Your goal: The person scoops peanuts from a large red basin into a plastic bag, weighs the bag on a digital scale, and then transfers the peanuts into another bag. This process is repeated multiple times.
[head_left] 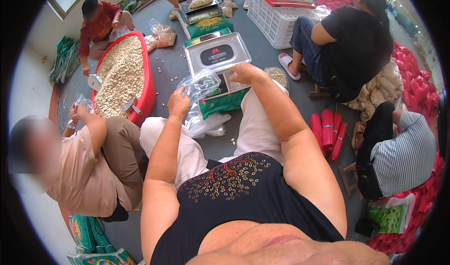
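Observation:
My left hand (178,103) is closed on a clear plastic bag (199,86), which spreads limply over the near left part of the digital scale (243,44). The bag looks to have nothing in it. My right hand (247,74) reaches to the near right part of the scale, by its panel, fingers bent down and holding nothing that I can see. The scale has a bare metal pan and rests on a green packed sack (225,103). More clear plastic bags (208,123) lie between my knees, below the scale.
A red tub (149,73) heaped with pale clove-like pieces (119,68) stands at left, a metal scoop (132,106) in it. Co-workers sit on both sides. At right are red plastic rolls (328,130), a white crate (269,26) and a filled clear bag (277,76).

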The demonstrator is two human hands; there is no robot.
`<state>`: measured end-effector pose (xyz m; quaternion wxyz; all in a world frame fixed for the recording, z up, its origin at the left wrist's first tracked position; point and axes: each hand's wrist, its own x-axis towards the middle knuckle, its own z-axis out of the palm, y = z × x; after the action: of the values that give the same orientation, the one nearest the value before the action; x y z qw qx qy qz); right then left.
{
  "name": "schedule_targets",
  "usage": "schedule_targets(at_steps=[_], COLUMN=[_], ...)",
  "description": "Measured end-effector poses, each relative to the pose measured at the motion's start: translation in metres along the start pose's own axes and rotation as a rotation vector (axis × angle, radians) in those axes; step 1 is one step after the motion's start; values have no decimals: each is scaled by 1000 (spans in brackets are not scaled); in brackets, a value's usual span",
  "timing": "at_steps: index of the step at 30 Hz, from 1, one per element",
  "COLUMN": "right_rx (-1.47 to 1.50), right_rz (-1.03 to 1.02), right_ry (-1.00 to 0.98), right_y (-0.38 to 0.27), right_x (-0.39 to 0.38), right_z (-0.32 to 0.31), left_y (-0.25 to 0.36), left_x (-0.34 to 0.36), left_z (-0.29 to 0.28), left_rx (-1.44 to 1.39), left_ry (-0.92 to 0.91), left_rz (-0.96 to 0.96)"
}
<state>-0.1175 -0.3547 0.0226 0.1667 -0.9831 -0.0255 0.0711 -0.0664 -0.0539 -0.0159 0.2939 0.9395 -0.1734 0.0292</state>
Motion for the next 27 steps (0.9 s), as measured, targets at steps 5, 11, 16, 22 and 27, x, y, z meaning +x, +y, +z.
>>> schedule_targets(at_steps=[5, 11, 16, 22, 27], right_rx=[0, -1, -10, -28, -16], right_rz=[-8, 11, 30, 10, 1], right_ry=[-5, -26, -26, -28, -28], right_y=[-2, 1, 4, 6, -1], right_x=[-1, 2, 4, 6, 0], right_z=[-2, -1, 2, 3, -3], left_y=[6, 5, 12, 7, 13], left_x=[-3, -2, -3, -2, -4], left_z=[-4, -2, -5, -2, -7], left_rx=[-14, 4, 9, -9, -8], left_ry=[-10, -15, -63, -46, -67], left_rz=[16, 11, -30, -2, -37])
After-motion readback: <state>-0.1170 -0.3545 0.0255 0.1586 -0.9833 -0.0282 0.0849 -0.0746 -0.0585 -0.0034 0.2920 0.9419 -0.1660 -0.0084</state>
